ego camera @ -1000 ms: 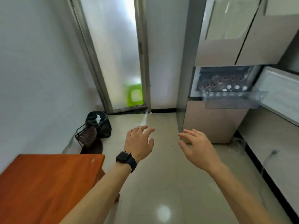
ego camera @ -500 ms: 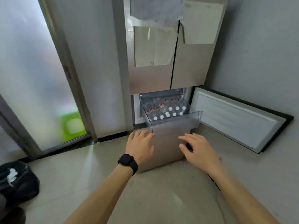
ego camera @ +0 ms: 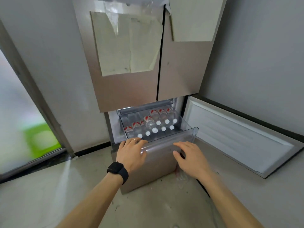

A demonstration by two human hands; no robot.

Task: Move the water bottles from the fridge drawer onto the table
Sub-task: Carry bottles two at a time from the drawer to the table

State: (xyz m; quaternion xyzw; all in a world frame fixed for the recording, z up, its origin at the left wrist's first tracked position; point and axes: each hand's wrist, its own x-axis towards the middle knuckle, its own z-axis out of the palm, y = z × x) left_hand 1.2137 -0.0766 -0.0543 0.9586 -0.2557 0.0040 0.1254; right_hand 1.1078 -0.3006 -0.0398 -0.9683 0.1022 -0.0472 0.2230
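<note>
Both hands have advanced since half a second ago and now lie at the front edge of the fridge drawer (ego camera: 189, 134), which fills more of the view. This clear plastic drawer stands pulled out of the fridge (ego camera: 128, 89), directly ahead of the fingertips. It holds the water bottles (ego camera: 149, 120), which lie on their sides in stacked rows, white caps pointing toward the hands and red-and-white labels farther back. No bottle has been lifted out.

Bottles at the rear run under the fridge's upper doors, so their far ends are hidden. Those seen through the drawer wall are blurred, and their number cannot be told. The counter is out of view.

The left hand (ego camera: 131, 152), with a ring (ego camera: 134, 140) and a black watch (ego camera: 117, 171), is palm down, its fingers nearly straight over the drawer's left front corner. The right hand (ego camera: 189, 155) is likewise flat and relaxed, beside the drawer's right front. Neither hand holds anything; whether either touches the plastic cannot be told. Beyond the right hand, the lower fridge door (ego camera: 238, 137) stands swung open.
</note>
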